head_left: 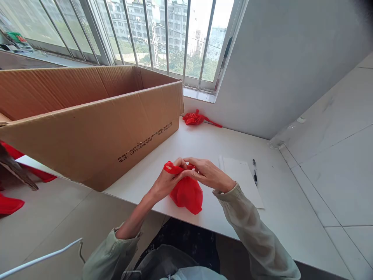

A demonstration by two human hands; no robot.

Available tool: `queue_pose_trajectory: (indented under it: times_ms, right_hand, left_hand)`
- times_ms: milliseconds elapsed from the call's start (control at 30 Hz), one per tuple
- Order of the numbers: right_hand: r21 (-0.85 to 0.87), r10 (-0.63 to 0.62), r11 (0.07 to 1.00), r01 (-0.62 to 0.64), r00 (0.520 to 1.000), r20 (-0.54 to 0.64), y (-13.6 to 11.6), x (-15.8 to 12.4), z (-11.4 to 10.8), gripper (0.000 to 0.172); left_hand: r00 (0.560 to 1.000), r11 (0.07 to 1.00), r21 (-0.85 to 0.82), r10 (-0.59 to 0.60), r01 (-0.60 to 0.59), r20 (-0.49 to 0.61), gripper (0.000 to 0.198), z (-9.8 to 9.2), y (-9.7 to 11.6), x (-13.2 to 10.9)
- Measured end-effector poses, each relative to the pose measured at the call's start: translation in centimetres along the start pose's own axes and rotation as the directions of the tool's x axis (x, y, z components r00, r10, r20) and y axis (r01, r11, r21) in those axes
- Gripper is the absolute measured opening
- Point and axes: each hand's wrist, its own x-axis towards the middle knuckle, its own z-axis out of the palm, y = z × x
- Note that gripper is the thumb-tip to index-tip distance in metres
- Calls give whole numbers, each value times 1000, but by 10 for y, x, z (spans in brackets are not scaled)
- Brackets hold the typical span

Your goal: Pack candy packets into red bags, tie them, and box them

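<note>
Over the front edge of a white table point(210, 147), both my hands pinch the top of a red plastic bag point(188, 194). My left hand point(166, 179) grips the bag's twisted red neck from the left, fingers closed on it. My right hand point(206, 173) meets it from the right, fingertips pressed on the same neck. The bag's full body hangs below the hands against the table edge. A second red bag point(194, 118), tied with a tail, lies at the back of the table near the wall.
A large open cardboard box point(96, 132) fills the table's left side. A sheet of white paper point(241, 177) and a black pen point(255, 172) lie to the right. Red material point(17, 182) lies at the far left. A barred window point(163, 35) is behind.
</note>
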Motion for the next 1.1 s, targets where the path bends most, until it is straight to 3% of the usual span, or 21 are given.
queue_pose_trajectory:
  times_ms: [167,233,400,567,700,800,867,967,1100]
  right_hand:
    - [-139,-49,989,48,999,-8,14,-8,-3,15]
    - [-218,-37,976,22,997,-64,13,-10,-4,22]
    - [-313,-93,949,25,974,-204,-2,-21,1,24]
    - [-293,-83,955,49,991,-104,-14,-44,20,22]
    - [-319,1,948,-22,998,-66,-11,-58,23,16]
    - [-191,69,975,-113,973,-222,-9,-53,18,17]
    - [47,147,989,-140,945,-291,-7,-43,19,21]
    - [376,249,913,-160,947,-203,-2,-27,34,25]
    - [468,313,863,-189,928,-202,8,-20,59,20]
  left_hand:
    - [987,987,-109,-103,116,120,26,-5,2,-2]
    - [977,976,-154,-127,154,173,26,-7,2,-3]
    - [964,926,-291,-192,240,185,27,-13,-2,-4]
    - [900,805,-405,-358,433,250,38,-17,-10,-6]
    - [899,802,-410,-364,435,242,41,-14,-12,-9]
    - [921,827,-408,-328,387,209,37,-9,-8,-11]
    - [939,857,-389,-280,339,200,33,-6,-4,-13]
    - [974,922,-321,-182,216,131,28,-1,-4,-16]
    - [997,994,-91,-69,66,-31,20,5,-13,-21]
